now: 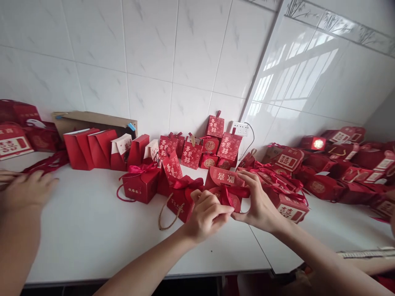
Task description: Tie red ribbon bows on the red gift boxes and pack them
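Observation:
A red gift box (224,176) with gold characters stands on the white table, between my two hands. Across its front runs a dark red ribbon (227,196) tied in a bow. My left hand (206,214) is closed at the box's lower left front, its thumb and fingers pinched on the ribbon. With thumb below and fingers above, my right hand (258,201) grips the box at its right side, beside a loop of the bow. Just left of my left hand sits another red box (182,201) with a ribbon bow and a twine handle.
Another person's hand (29,189) lies at the left over dark red ribbons (49,161). Red paper bags (78,150) line up before a cardboard box (95,119). Small boxes (228,146) are stacked by a power strip (240,128). Many red boxes (327,187) crowd the right.

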A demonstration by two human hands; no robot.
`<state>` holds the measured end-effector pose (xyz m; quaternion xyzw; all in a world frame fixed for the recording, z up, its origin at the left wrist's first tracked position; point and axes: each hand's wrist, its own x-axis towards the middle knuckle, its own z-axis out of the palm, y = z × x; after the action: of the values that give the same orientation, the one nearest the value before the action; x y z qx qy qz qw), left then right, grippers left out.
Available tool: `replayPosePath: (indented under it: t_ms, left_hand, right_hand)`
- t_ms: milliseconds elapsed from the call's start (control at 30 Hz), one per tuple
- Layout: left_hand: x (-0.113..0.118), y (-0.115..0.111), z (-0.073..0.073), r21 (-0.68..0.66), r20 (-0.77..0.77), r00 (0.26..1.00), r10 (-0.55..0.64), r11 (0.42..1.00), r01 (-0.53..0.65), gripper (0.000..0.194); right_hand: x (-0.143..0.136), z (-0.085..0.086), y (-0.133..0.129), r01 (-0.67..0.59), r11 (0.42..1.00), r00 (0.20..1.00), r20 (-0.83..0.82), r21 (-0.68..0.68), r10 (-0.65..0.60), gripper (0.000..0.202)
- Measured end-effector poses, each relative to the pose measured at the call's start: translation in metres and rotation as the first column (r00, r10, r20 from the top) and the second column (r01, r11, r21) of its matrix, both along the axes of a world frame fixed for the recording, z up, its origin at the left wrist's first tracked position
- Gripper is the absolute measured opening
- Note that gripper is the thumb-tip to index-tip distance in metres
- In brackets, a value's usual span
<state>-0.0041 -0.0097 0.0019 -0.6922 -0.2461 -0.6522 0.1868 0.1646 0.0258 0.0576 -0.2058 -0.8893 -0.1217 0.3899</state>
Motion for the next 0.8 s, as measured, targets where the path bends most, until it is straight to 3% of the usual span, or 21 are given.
replayPosePath:
  t_ms: [800]
  left_hand:
    - [-0.0034,0.0016,0.0049,0.005,-0.05,0.999,-0.014,1.0,0.014,0.009]
  right_hand:
    - [0.0005,0.0023,0.001,0.025,0.998,1.0,0.015,-0.064,-0.024,0.087]
